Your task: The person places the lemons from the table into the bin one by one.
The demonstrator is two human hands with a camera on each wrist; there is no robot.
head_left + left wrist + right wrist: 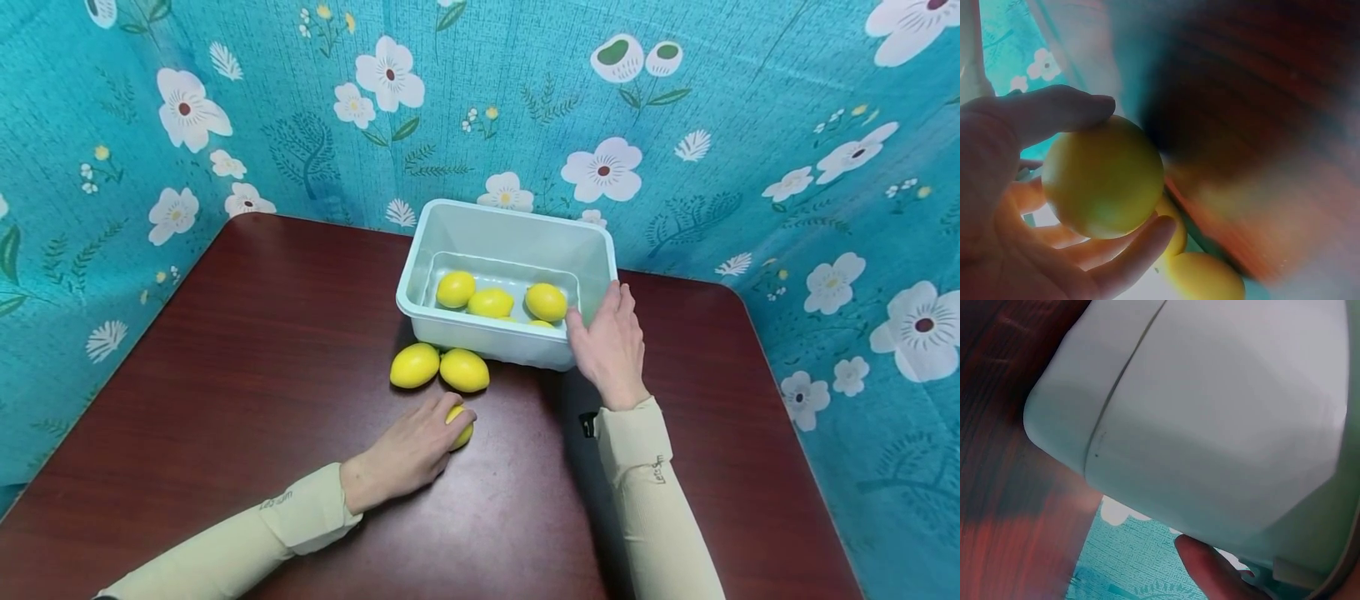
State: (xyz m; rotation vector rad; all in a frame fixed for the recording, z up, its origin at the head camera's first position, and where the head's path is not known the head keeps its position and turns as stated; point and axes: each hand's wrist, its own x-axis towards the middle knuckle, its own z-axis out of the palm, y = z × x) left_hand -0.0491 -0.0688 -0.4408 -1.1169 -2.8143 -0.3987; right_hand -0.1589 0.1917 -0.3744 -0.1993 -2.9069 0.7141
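My left hand (405, 450) grips a yellow lemon (1104, 178) over the table's middle; in the left wrist view the thumb and fingers curve around it. Just beyond that hand, two more lemons lie side by side on the table, a left lemon (415, 366) and a right lemon (465, 371). Behind them stands a pale blue plastic bin (517, 221) with several lemons inside, among them one lemon (546, 302) near its right end. My right hand (611, 346) holds the bin's front right corner, thumb at the rim and fingers along the outer right wall.
The dark red wooden table (247, 333) has rounded back corners. A turquoise floral cloth (480, 108) hangs behind it and along both sides. The bin stands near the back edge, close to the cloth.
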